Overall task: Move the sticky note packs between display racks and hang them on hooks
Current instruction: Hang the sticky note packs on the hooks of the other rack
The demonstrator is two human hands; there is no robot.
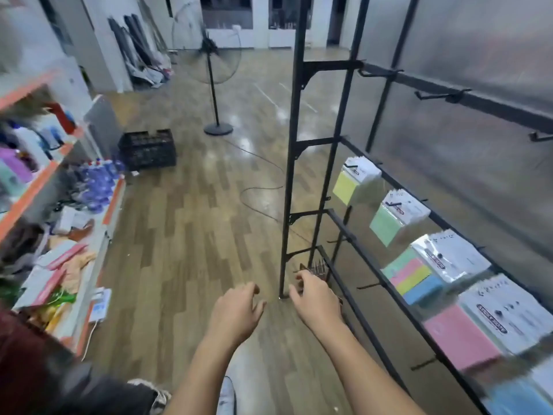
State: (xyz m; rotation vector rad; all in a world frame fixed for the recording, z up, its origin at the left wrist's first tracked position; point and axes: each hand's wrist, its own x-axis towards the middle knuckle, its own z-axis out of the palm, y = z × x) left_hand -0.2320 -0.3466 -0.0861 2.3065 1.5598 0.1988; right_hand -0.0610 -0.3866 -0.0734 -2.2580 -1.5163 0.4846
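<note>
Pastel sticky note packs (pixel 398 218) are seen already hung along the middle rail of the black display rack (pixel 294 151); hooks (pixel 378 74) on the upper rail are left bare. Nothing is held: the left hand (pixel 236 313) and right hand (pixel 315 301) are kept loosely curled, low beside the rack's end post.

text | sticky note packs (pixel 505 320) header label (blurred) | not legible
</note>
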